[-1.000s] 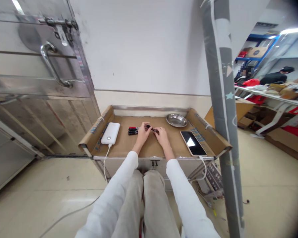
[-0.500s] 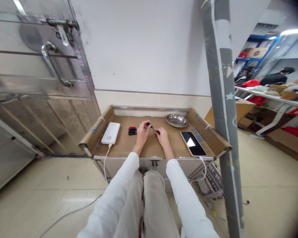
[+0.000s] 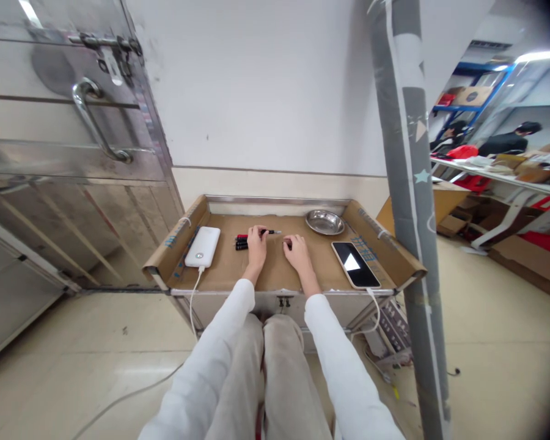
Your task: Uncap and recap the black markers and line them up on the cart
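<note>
A thin black pen [image 3: 269, 232] is held at its near end by the left hand [image 3: 256, 243], fingers closed on it, low over the cardboard-lined counter [image 3: 275, 275] beside a small row of red-and-black pens [image 3: 241, 241]. The right hand [image 3: 294, 250] is laid knuckles-up near it (whether anything is gripped cannot be told). A white power bank [image 3: 202, 246], steel dish [image 3: 325, 222] and phone [image 3: 355, 264] are spread around.

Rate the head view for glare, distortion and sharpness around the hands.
Head view: strong wide-angle bending, dark vignette at the right corners; glare on the steel door and phone; left hand, right hand and pens evenly lit but small and soft.
</note>
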`<move>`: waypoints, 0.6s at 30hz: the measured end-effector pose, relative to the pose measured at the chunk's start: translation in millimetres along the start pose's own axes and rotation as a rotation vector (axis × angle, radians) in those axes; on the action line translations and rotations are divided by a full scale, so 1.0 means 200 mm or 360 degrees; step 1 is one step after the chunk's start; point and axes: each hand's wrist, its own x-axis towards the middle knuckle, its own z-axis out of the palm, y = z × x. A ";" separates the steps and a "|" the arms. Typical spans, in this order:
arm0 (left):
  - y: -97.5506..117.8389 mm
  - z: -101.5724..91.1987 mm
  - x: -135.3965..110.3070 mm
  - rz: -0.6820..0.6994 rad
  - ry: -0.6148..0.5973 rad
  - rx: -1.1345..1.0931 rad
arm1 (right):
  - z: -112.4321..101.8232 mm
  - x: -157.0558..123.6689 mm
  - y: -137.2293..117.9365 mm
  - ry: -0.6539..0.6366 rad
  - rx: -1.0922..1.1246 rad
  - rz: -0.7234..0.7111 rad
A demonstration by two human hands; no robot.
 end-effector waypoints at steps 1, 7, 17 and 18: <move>0.00 0.00 0.00 0.0015 -0.0075 0.0064 | 0.00 0.00 0.00 0.0002 -0.0066 0.0020; 0.05 0.02 0.00 0.0188 -0.0425 0.0759 | -0.02 -0.01 0.00 -0.0017 -0.0239 0.0063; 0.10 0.01 -0.06 0.0587 -0.0729 0.1009 | -0.03 -0.01 0.00 0.0048 -0.0090 0.0019; 0.09 0.01 -0.06 0.0568 -0.0745 0.1020 | -0.02 -0.01 0.01 0.0055 -0.0052 0.0018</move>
